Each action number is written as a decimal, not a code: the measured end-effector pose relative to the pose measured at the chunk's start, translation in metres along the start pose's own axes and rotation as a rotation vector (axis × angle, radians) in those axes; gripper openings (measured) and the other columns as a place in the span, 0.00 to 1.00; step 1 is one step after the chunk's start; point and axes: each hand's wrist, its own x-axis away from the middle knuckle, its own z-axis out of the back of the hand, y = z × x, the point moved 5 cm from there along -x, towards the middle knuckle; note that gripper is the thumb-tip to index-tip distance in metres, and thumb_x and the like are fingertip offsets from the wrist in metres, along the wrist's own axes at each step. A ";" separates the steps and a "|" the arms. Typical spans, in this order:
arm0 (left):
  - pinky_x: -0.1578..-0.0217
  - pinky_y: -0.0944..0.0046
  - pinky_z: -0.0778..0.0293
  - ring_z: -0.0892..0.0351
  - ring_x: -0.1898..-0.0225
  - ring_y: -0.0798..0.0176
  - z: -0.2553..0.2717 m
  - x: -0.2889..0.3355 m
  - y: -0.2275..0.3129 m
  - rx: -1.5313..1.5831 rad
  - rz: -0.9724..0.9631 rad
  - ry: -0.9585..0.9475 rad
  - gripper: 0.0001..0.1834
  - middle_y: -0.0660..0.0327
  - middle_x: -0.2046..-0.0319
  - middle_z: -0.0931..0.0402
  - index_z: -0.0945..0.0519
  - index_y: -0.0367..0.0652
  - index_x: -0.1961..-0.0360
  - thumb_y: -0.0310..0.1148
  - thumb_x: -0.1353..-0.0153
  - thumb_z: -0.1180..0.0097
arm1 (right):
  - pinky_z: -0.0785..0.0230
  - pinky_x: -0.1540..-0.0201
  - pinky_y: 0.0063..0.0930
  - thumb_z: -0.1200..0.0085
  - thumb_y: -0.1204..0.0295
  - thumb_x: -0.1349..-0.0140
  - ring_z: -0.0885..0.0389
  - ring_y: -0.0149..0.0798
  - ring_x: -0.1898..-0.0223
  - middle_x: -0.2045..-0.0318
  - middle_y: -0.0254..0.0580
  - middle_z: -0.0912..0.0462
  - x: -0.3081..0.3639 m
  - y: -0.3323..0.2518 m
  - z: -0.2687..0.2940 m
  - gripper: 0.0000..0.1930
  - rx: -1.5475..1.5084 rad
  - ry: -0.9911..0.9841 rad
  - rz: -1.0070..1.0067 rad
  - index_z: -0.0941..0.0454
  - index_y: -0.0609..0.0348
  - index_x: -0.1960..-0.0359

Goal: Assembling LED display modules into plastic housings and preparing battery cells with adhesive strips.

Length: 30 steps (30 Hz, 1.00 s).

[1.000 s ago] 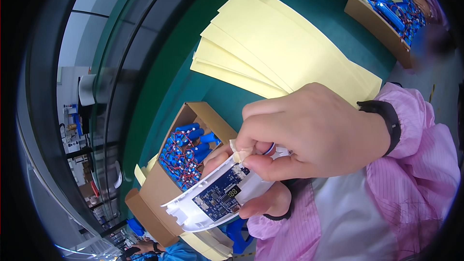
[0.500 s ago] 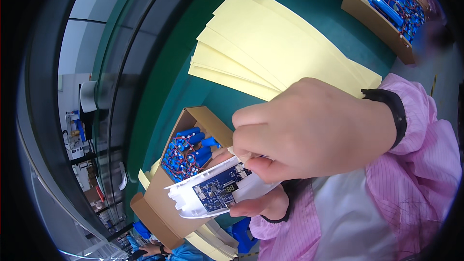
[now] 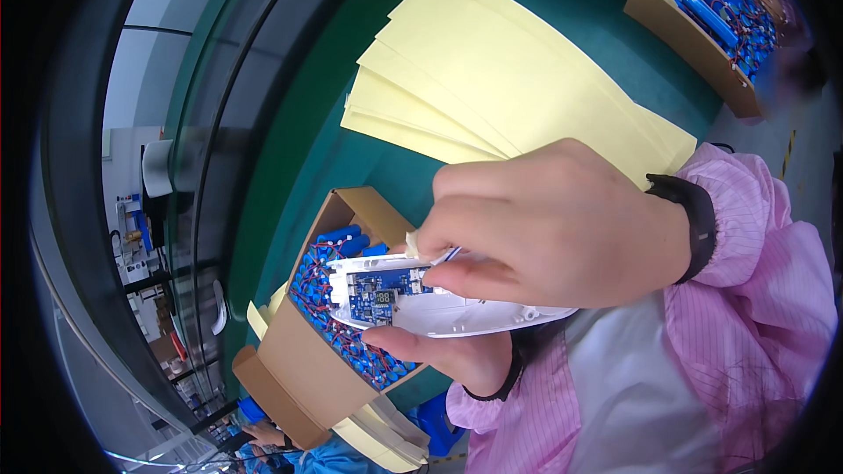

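Currently, left hand (image 3: 452, 358) clamps white plastic shell (image 3: 465, 320) from near side, in front of battery carton (image 3: 312, 364). Right hand (image 3: 553, 228) curled over far rim by white-blue wire (image 3: 450, 254); pinch hidden, can't tell hold. Risk: hard wire tug could unseat circuit board (image 3: 364, 287).

2 pale digits (image 3: 384, 299) stand on the small, dark rectangular display (image 3: 378, 293) of the flat blue circuit board (image 3: 362, 284), near the left hand (image 3: 461, 356).

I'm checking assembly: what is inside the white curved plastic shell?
A blue rectangular circuit board with a small dark digit display. The right hand covers part of the shell; anything beneath it cannot be seen.
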 end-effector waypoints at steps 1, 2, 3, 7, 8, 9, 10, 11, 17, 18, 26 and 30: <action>0.44 0.65 0.36 0.37 0.39 0.64 -0.003 -0.001 0.001 -0.001 -0.002 0.005 0.38 0.61 0.40 0.38 0.41 0.48 0.35 0.65 0.34 0.64 | 0.39 0.85 0.22 0.38 0.71 0.49 0.28 0.29 0.83 0.76 0.29 0.28 0.001 -0.001 -0.001 0.06 0.041 -0.018 0.040 0.23 0.54 0.72; 0.41 0.62 0.40 0.38 0.39 0.62 -0.005 0.000 0.003 -0.075 -0.006 0.049 0.42 0.58 0.41 0.38 0.42 0.44 0.35 0.68 0.37 0.63 | 0.40 0.86 0.20 0.38 0.71 0.49 0.29 0.27 0.84 0.75 0.29 0.29 0.001 -0.003 -0.003 0.06 0.081 -0.037 0.081 0.23 0.55 0.72; 0.39 0.60 0.43 0.40 0.39 0.59 -0.006 0.000 0.005 -0.148 -0.011 0.095 0.47 0.56 0.42 0.38 0.43 0.40 0.34 0.70 0.39 0.61 | 0.40 0.86 0.20 0.38 0.71 0.49 0.29 0.27 0.84 0.75 0.29 0.29 0.000 -0.002 -0.004 0.06 0.074 -0.041 0.083 0.23 0.55 0.72; 0.38 0.60 0.43 0.40 0.38 0.59 -0.008 0.004 0.004 -0.109 -0.022 0.114 0.46 0.56 0.42 0.37 0.43 0.41 0.34 0.70 0.39 0.61 | 0.43 0.88 0.20 0.39 0.74 0.51 0.31 0.24 0.85 0.75 0.30 0.31 0.002 -0.010 -0.002 0.05 0.191 -0.024 0.162 0.24 0.57 0.73; 0.38 0.60 0.43 0.39 0.38 0.59 -0.007 0.003 0.002 -0.133 -0.013 0.104 0.47 0.56 0.41 0.37 0.44 0.40 0.34 0.70 0.39 0.61 | 0.44 0.88 0.20 0.39 0.75 0.52 0.31 0.23 0.85 0.75 0.30 0.31 0.003 -0.009 -0.003 0.06 0.181 -0.020 0.160 0.24 0.58 0.74; 0.38 0.60 0.43 0.39 0.38 0.59 -0.007 0.003 0.000 -0.156 -0.005 0.094 0.47 0.55 0.41 0.37 0.44 0.40 0.34 0.71 0.40 0.61 | 0.44 0.88 0.20 0.39 0.75 0.52 0.31 0.23 0.85 0.75 0.30 0.31 0.003 -0.008 -0.002 0.06 0.179 -0.023 0.159 0.24 0.58 0.74; 0.38 0.60 0.43 0.39 0.38 0.59 -0.005 0.001 -0.001 -0.156 -0.003 0.095 0.47 0.55 0.41 0.37 0.44 0.40 0.34 0.71 0.40 0.61 | 0.44 0.88 0.20 0.40 0.75 0.53 0.31 0.23 0.85 0.75 0.30 0.32 0.004 -0.007 -0.002 0.06 0.212 -0.035 0.161 0.25 0.58 0.74; 0.38 0.59 0.42 0.39 0.39 0.59 -0.004 0.002 0.000 -0.188 -0.005 0.065 0.48 0.55 0.42 0.37 0.44 0.40 0.34 0.71 0.40 0.61 | 0.44 0.88 0.20 0.40 0.75 0.54 0.32 0.24 0.85 0.75 0.31 0.33 0.004 -0.009 -0.002 0.07 0.243 -0.048 0.166 0.25 0.58 0.75; 0.40 0.59 0.40 0.38 0.40 0.59 -0.008 0.005 -0.002 -0.288 -0.029 0.046 0.50 0.55 0.42 0.38 0.45 0.40 0.34 0.73 0.42 0.62 | 0.44 0.88 0.20 0.40 0.73 0.55 0.33 0.24 0.86 0.75 0.33 0.34 0.005 -0.008 -0.002 0.08 0.172 -0.018 0.165 0.26 0.61 0.74; 0.40 0.59 0.40 0.38 0.40 0.59 -0.007 0.007 0.010 -0.329 -0.064 0.033 0.50 0.55 0.42 0.38 0.46 0.40 0.34 0.74 0.42 0.63 | 0.44 0.88 0.20 0.40 0.73 0.55 0.33 0.24 0.86 0.75 0.33 0.34 0.000 -0.018 -0.002 0.08 0.160 -0.017 0.185 0.26 0.61 0.74; 0.41 0.60 0.40 0.37 0.40 0.61 0.002 0.007 0.002 -0.319 -0.089 -0.009 0.48 0.56 0.40 0.39 0.47 0.39 0.33 0.72 0.38 0.70 | 0.44 0.89 0.22 0.40 0.71 0.55 0.34 0.28 0.88 0.75 0.36 0.35 -0.003 -0.014 0.000 0.10 0.061 -0.103 0.195 0.27 0.62 0.75; 0.40 0.59 0.42 0.38 0.41 0.60 -0.002 0.011 0.009 -0.409 -0.062 0.013 0.50 0.54 0.40 0.41 0.51 0.41 0.32 0.74 0.40 0.68 | 0.44 0.90 0.22 0.41 0.73 0.55 0.34 0.29 0.88 0.75 0.36 0.35 -0.004 -0.012 0.000 0.09 0.061 -0.067 0.301 0.27 0.62 0.74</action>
